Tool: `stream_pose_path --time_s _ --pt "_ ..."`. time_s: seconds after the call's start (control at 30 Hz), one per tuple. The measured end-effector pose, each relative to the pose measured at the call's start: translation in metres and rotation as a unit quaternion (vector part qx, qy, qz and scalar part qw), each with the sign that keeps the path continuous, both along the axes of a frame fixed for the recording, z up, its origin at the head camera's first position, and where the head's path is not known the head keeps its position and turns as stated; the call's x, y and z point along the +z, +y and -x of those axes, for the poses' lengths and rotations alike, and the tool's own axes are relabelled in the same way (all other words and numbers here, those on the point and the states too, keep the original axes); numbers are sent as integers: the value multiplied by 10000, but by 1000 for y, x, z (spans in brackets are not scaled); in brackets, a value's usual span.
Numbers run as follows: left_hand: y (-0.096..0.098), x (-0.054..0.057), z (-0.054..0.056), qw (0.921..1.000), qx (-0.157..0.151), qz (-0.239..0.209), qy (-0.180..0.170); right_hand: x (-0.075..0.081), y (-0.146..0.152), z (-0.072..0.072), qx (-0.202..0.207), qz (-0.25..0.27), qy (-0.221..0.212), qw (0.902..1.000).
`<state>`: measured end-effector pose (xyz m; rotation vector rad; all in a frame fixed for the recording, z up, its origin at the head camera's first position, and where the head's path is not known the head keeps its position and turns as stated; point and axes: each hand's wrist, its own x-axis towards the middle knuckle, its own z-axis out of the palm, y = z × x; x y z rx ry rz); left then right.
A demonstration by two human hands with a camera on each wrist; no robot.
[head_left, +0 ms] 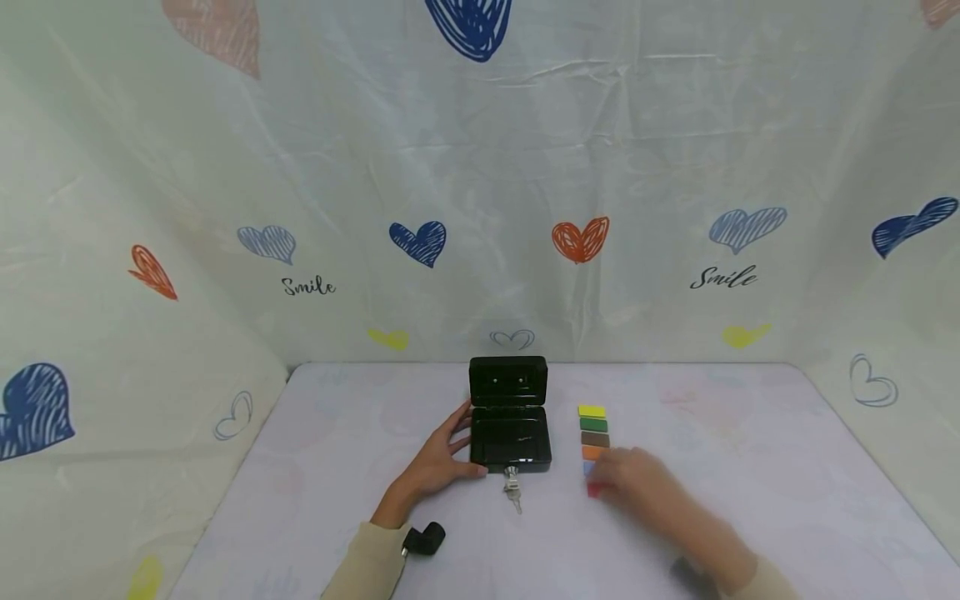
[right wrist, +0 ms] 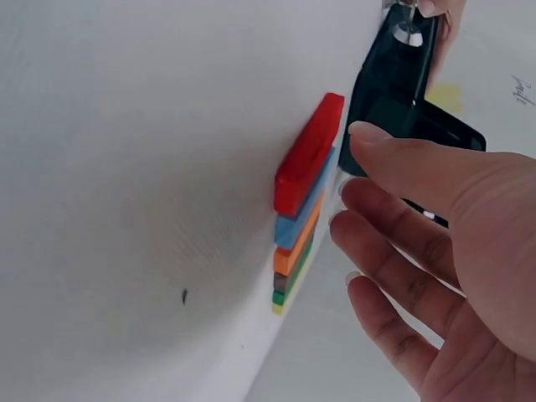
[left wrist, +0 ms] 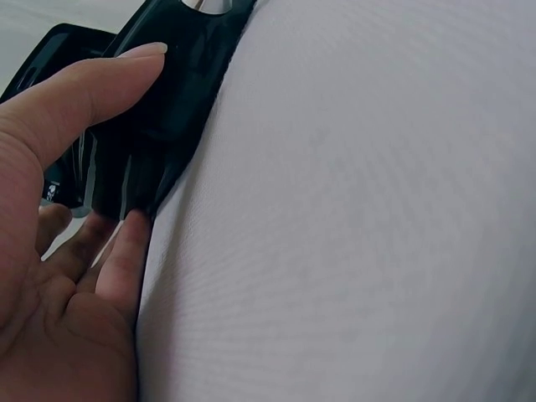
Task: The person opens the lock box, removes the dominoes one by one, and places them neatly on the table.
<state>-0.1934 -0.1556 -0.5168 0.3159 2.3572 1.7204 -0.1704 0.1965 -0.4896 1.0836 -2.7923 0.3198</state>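
Note:
A black cash box [head_left: 512,437] stands on the table with its lid [head_left: 508,381] raised. Two keys on a ring [head_left: 513,490] hang from the lock at its front. My left hand [head_left: 438,462] rests against the box's left side, fingers spread, with the thumb [left wrist: 100,88] laid along the front. To the right runs a row of flat coloured blocks: yellow [head_left: 592,412], green [head_left: 594,425], brown [head_left: 596,438], orange [head_left: 593,452], blue [right wrist: 303,205] and, nearest me, red [right wrist: 308,159]. My right hand [head_left: 641,487] hovers beside the red block, its fingers [right wrist: 389,251] loosely bent and apart from it.
The white table [head_left: 337,442] reaches back to a white curtain [head_left: 645,150] printed with hearts and "Smile". A black wrist camera [head_left: 425,538] sits on the left wrist. A small dark mark [right wrist: 185,296] shows on the tabletop in the right wrist view.

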Motion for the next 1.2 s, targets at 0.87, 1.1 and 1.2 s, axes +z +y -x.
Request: stream_pose_path --time_s 0.87,1.1,1.2 --pt "-5 5 -1 9998 -116 146 64 19 42 22 -934 809 465 9912" --pt "-11 9 -1 9997 -194 88 117 16 53 28 -1361 871 380 9861" --pt "-17 13 -1 9997 -95 154 154 13 59 31 -1488 950 448 9833"
